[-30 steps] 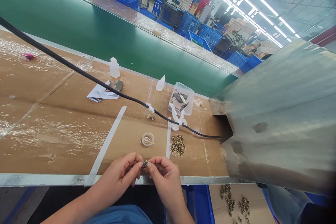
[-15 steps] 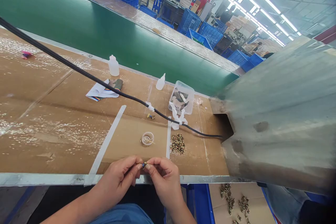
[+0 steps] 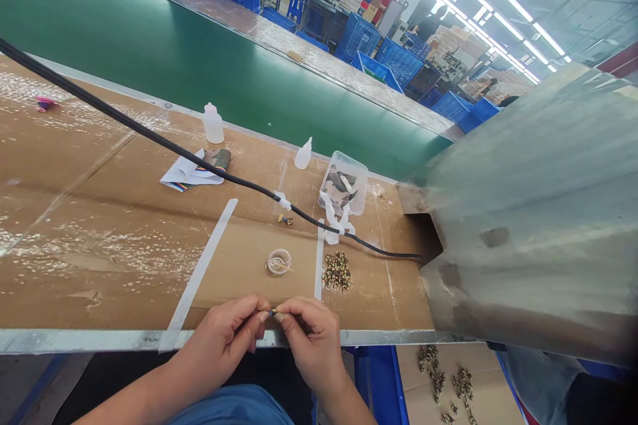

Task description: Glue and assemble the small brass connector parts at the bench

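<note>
Both hands meet over the front edge of the cardboard-covered bench, pinching one tiny dark piece with bits of blue and yellow. My left hand grips it from the left between thumb and forefinger; my right hand grips it from the right. The fingertips hide most of the piece, so its exact kind does not show. Just beyond the hands stands a small round clear cup with a thin stick in it. Right of the cup lies a pile of small brass-and-dark parts.
A black cable crosses the bench. Behind it stand two white squeeze bottles, one small, one larger, and a clear plastic box. A metal housing blocks the right. More small parts lie on a lower cardboard-lined tray.
The view has shifted very slightly. Both hands keep their pinch on the small piece in nearly the same place.
</note>
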Action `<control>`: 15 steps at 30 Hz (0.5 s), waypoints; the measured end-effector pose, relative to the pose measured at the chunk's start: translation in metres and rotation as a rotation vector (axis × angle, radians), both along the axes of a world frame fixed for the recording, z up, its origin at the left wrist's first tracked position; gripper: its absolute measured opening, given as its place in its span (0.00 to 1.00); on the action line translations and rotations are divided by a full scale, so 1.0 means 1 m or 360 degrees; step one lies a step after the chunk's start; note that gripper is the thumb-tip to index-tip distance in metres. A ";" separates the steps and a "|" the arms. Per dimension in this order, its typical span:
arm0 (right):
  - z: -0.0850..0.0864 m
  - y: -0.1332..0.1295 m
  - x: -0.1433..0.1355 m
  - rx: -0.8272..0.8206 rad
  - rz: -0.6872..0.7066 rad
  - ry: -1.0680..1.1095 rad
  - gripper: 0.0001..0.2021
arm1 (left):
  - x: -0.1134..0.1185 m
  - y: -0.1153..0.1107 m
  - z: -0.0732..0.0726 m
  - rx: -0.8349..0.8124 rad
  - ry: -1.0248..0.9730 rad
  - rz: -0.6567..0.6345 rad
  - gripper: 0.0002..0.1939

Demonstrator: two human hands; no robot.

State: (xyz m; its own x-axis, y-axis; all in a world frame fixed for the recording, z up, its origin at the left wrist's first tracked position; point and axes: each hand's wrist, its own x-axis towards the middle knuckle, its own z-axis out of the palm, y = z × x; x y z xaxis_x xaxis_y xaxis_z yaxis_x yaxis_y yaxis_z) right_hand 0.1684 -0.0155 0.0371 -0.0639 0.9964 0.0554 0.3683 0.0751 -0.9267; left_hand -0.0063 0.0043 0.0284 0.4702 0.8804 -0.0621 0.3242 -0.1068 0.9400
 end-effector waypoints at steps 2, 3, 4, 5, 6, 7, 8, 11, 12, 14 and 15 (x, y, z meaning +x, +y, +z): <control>0.000 0.000 0.000 0.0003 0.0000 0.0009 0.07 | 0.000 0.000 0.000 -0.0002 -0.0003 0.0012 0.16; -0.001 0.000 0.000 0.0004 -0.0006 0.0015 0.07 | 0.000 0.000 0.000 -0.0006 -0.0005 0.0015 0.16; -0.001 -0.001 0.000 0.0004 -0.0016 0.0022 0.07 | 0.000 0.000 0.000 -0.0012 -0.0011 0.0016 0.16; -0.001 -0.001 0.000 0.0002 -0.0028 0.0028 0.06 | 0.000 -0.001 -0.001 -0.0025 -0.0023 0.0019 0.16; -0.002 -0.002 0.000 -0.0002 -0.0039 0.0032 0.06 | 0.000 -0.001 -0.001 -0.0048 -0.0039 0.0025 0.15; -0.002 -0.002 0.000 -0.0006 -0.0048 0.0035 0.06 | 0.000 -0.002 -0.001 -0.0079 -0.0062 0.0033 0.15; -0.002 -0.003 0.000 -0.0009 -0.0058 0.0035 0.05 | 0.000 -0.002 -0.002 -0.0114 -0.0089 0.0043 0.15; -0.002 -0.005 0.000 -0.0024 -0.0095 0.0059 0.05 | -0.001 -0.003 -0.004 -0.0209 -0.0178 0.0072 0.15; -0.002 -0.005 -0.001 -0.0029 -0.0114 0.0075 0.04 | -0.001 -0.004 -0.005 -0.0228 -0.0206 0.0069 0.14; -0.001 -0.006 -0.001 -0.0027 -0.0130 0.0100 0.04 | -0.002 -0.004 -0.005 -0.0262 -0.0253 0.0060 0.13; 0.000 -0.006 -0.001 -0.0015 -0.0124 0.0107 0.04 | -0.003 -0.004 -0.005 -0.0278 -0.0273 0.0059 0.12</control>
